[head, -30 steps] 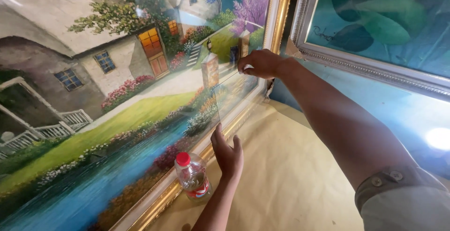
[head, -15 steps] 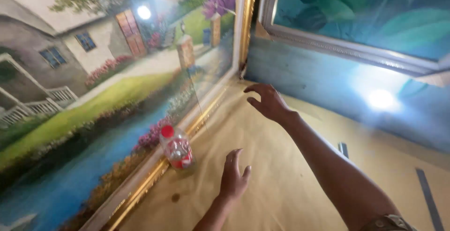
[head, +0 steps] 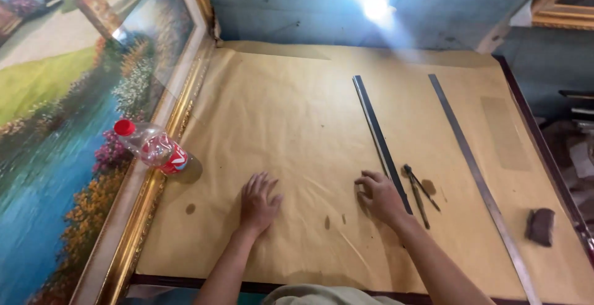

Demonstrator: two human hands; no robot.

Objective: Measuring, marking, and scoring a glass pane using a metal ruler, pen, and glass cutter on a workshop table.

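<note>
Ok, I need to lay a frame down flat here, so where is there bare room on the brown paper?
The widest bare patch lies between the bottle and the dark ruler, above the left hand. A narrower strip runs between the two rulers, up top. It is crowded by the right hand, where the small tools lie.

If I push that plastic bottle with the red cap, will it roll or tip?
The bottle leans tilted against the gold picture frame, so a nudge would likely topple it. Its round body would probably roll across the brown paper. It looks light.
</note>
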